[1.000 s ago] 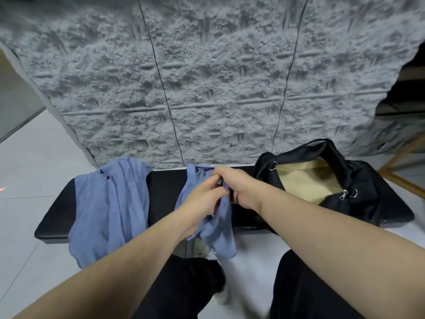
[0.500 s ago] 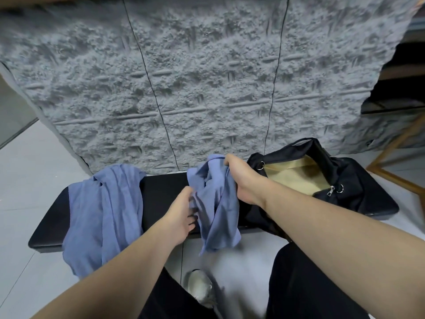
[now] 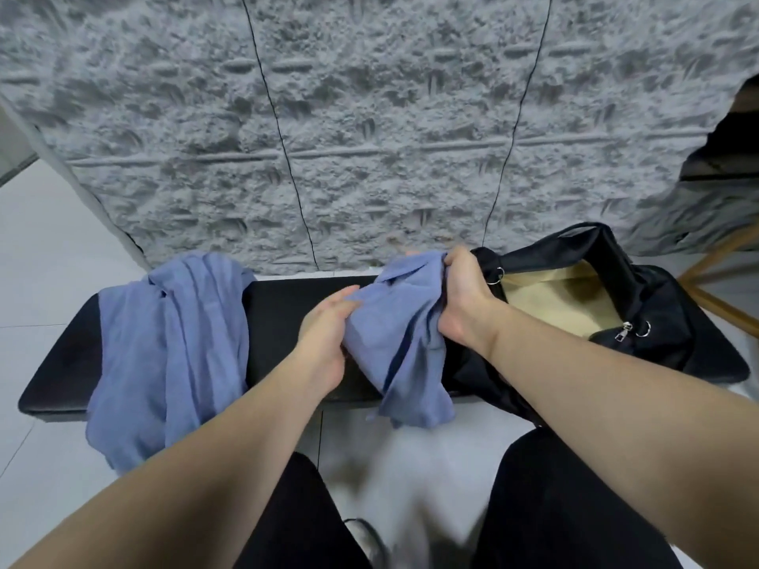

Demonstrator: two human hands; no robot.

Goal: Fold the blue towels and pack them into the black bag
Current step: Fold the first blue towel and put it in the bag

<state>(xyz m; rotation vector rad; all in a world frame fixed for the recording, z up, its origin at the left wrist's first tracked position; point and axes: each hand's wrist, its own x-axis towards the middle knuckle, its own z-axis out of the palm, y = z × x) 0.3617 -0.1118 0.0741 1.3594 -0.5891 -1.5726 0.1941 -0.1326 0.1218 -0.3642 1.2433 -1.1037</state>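
**Towels: one in the hands beside the bag, one not yet touched**

Head view. Towel (image 3: 404, 342) in the hands is bunched, not folded flat; it hangs over the front edge of the black bench (image 3: 283, 318), near the middle, and its lower end drops below that edge. The right hand (image 3: 462, 293) has its fingers curled tightly round the upper right part of the cloth, just beside the mouth of the black bag (image 3: 640, 305). The left hand (image 3: 324, 338) grips the left side of the same cloth, with the fingers partly hidden in the fabric. The bag stands open at the right end of the bench, and only its tan lining shows inside; no towel is visible there. The second towel (image 3: 172, 347) lies crumpled over the left end of the bench and hangs over the front edge. So I judge the task to be at an early stage: nothing is packed, and both towels remain.

Compared with half a second before, the left hand has come onto the cloth, where it was only near it. The right hand has carried the top of the towel closer to the bag opening.
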